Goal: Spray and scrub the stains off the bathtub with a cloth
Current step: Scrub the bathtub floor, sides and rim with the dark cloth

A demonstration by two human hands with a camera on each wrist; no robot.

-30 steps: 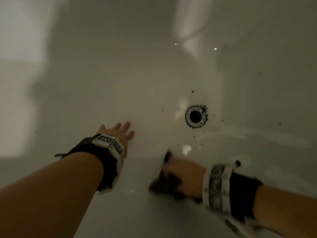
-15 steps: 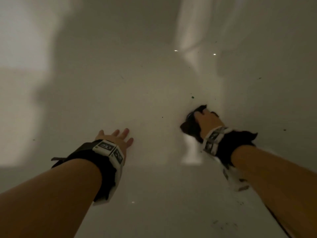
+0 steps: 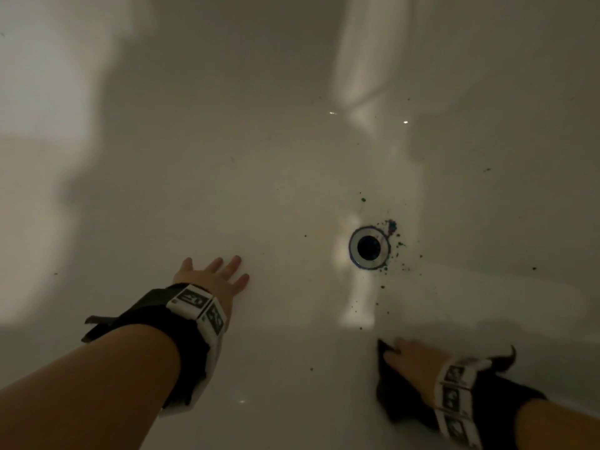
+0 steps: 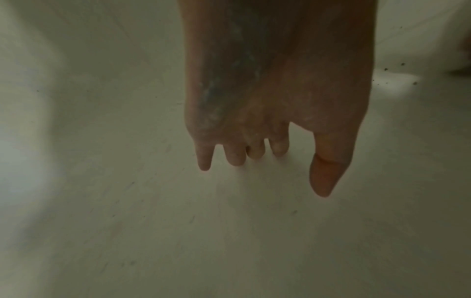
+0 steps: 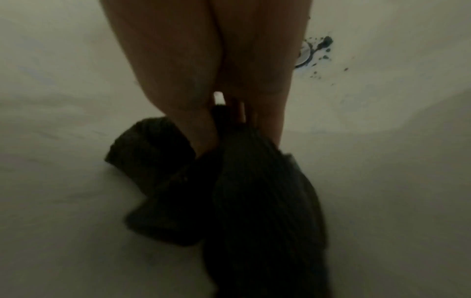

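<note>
I look down into a white bathtub [image 3: 227, 157]. Dark green and blue stain specks [image 3: 391, 227] cluster round the metal drain [image 3: 369, 247] and trail toward me. My right hand [image 3: 412, 362] grips a dark cloth [image 3: 394, 397] against the tub's near slope, below the drain; the bunched cloth [image 5: 229, 191] hangs past my fingers [image 5: 270, 119] in the right wrist view. My left hand [image 3: 212, 276] rests flat on the tub floor left of the drain, fingers [image 4: 231, 155] spread and straight, holding nothing.
More specks [image 3: 534, 268] dot the tub's right wall. The drain's edge and stains [image 5: 323, 46] show beside my right palm. No spray bottle is in view.
My right hand has swept the cloth from over the drain back down toward me, uncovering the drain and its stains. The left hand has stayed put.
</note>
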